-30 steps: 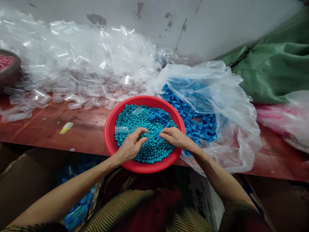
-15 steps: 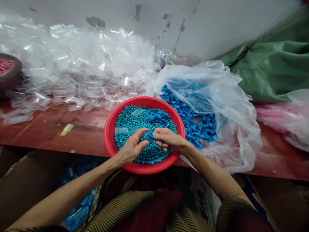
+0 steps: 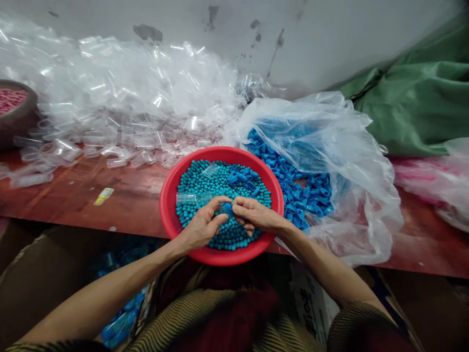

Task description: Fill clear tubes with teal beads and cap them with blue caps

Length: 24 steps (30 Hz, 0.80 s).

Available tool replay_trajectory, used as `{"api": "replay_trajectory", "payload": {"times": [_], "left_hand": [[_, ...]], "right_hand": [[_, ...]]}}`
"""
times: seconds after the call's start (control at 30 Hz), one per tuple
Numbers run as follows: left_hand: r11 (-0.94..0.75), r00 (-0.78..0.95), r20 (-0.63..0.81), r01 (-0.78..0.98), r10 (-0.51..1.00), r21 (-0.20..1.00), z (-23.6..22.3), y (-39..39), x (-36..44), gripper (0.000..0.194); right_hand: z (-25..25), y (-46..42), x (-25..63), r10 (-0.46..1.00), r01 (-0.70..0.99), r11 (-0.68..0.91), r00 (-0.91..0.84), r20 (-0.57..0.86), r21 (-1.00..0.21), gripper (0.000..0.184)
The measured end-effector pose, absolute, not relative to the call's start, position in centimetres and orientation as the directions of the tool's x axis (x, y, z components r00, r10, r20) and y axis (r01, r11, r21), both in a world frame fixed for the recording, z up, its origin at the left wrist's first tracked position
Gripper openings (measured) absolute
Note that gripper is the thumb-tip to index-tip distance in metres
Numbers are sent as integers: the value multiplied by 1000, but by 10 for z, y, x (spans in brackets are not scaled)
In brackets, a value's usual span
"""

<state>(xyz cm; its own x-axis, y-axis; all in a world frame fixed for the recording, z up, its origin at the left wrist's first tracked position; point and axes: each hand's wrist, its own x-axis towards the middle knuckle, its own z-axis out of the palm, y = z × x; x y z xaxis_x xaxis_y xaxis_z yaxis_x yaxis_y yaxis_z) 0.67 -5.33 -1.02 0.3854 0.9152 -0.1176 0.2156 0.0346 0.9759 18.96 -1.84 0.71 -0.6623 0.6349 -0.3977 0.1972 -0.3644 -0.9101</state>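
My left hand (image 3: 204, 226) curls its thumb and forefinger around what looks like a clear plastic tube, hard to make out against the beads. My right hand (image 3: 256, 213) pinches a blue plastic whistle-shaped piece (image 3: 227, 209) against the tube's end. Both hands are over a red basin (image 3: 167, 215) filled with teal beads (image 3: 230, 240). Another clear tube (image 3: 186, 198) lies on the beads just beyond my left hand, and a second clear tube (image 3: 210, 169) is near the far rim. Several loose blue pieces (image 3: 242, 176) rest on the beads at the far right.
A large heap of clear tubes (image 3: 139, 93) covers the back left of the red table (image 3: 139, 195). Right of the basin, blue pieces (image 3: 311, 190) spill from a clear plastic bag (image 3: 366, 195). A bowl of pink beads (image 3: 25, 117) stands far left; green sacking (image 3: 421, 102) is at right.
My hands stay close together over the basin, and the blue piece has turned slightly between them. The whole view has shifted a little, so things sit slightly farther right.
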Motion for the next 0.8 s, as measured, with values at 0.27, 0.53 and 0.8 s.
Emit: {"api": "replay_trajectory", "payload": {"times": [0.27,0.53,0.8], "left_hand": [[116,480,-163,125,862,985,-11,-49,3,40],[-16,375,-99,293,922,956,-13,-50,4,26],[170,443,-223,157,868,973,-11,-50,7,33]], "right_hand": [[8,-21,192,709,539,164,-647,-281,-826,25],[-5,-30,186,671,693,655,-717,-192,-300,31],[-1,-16,193,588,581,710,-800,-119,-398,33]]}}
